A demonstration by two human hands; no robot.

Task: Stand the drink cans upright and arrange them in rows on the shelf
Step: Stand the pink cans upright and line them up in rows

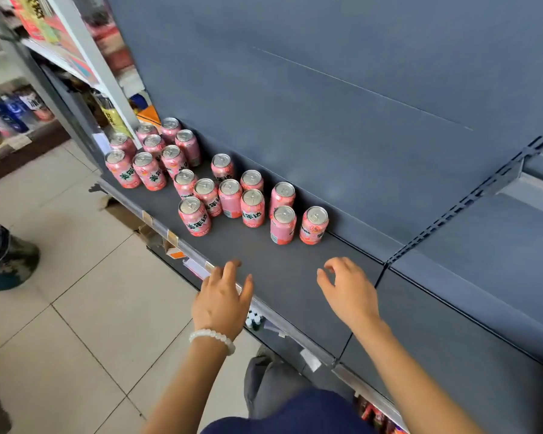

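Observation:
Several pink drink cans (253,208) stand upright on the dark grey shelf (282,277), spread in loose rows from the far left corner to the middle. The nearest can (314,225) is at the right end, close to the back panel. My left hand (223,296) hovers over the shelf's front edge, fingers apart, holding nothing. My right hand (348,289) hangs above the bare shelf surface with fingers loosely curled and empty. Both hands are short of the cans, not touching any.
A blue-grey back panel (358,104) rises behind the shelf. A price rail (182,242) runs along the front edge. An adjoining shelf section (470,324) lies to the right. Another person's shoe (10,261) stands on the tiled floor at left. Stocked shelves stand far left.

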